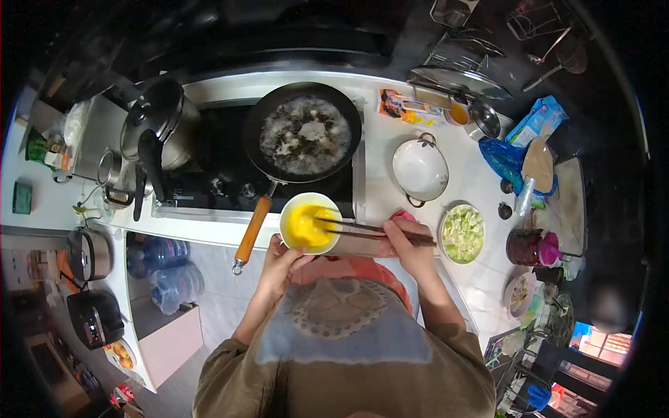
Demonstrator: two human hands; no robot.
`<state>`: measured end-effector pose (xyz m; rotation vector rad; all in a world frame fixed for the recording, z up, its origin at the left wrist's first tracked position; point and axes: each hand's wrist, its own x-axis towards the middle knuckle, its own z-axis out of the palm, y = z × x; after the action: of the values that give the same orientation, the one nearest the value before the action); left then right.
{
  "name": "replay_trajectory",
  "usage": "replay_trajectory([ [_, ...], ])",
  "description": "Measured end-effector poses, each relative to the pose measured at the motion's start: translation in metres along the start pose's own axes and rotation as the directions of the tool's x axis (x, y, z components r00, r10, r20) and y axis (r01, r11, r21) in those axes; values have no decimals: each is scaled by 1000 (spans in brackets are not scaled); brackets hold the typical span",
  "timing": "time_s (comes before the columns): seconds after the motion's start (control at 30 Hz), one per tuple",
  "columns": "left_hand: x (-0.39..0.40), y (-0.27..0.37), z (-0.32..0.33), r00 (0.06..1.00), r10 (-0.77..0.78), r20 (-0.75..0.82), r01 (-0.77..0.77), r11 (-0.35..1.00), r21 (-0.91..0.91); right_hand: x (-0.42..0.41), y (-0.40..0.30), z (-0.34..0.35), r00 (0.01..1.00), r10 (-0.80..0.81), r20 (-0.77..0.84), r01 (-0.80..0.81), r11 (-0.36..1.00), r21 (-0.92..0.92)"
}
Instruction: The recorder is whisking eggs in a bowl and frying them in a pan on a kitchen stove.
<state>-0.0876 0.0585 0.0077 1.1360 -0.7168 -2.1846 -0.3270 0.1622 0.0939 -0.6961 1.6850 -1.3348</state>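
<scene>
My left hand [282, 262] holds a white bowl [284, 230] by its lower left side. Inside is bright yellow beaten egg [308, 225]. Dark chopsticks [366, 230] are gripped in my right hand [410, 245], their tips in the egg and blurred. Just above the bowl, a black wok [252, 157] with a wooden handle [253, 227] stands on the black glass hob [219, 130]; bubbling liquid with dark and pale pieces [306, 136] fills its middle. A bowl of chopped pale green vegetable [462, 234] stands right of my right hand. Above it is a white two-handled dish [420, 170].
A pressure cooker [157, 125] stands at the hob's left. Along the counter's right lie a blue plastic bag [499, 157], a cutting board [569, 204] and a lidded jar of dark red contents [522, 247]. Glass lids [460, 81] lean at the back.
</scene>
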Motion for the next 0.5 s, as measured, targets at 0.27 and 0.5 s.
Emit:
replay_trajectory([
  [0.27, 1, -4, -3, 1000, 30, -4, -30, 999, 16, -17, -4, 18, 983, -160, 91, 168, 982, -81],
  [0.5, -6, 3, -2, 1000, 18, -1, -18, 1000, -7, -9, -6, 7, 991, 36, 132, -26, 997, -76],
])
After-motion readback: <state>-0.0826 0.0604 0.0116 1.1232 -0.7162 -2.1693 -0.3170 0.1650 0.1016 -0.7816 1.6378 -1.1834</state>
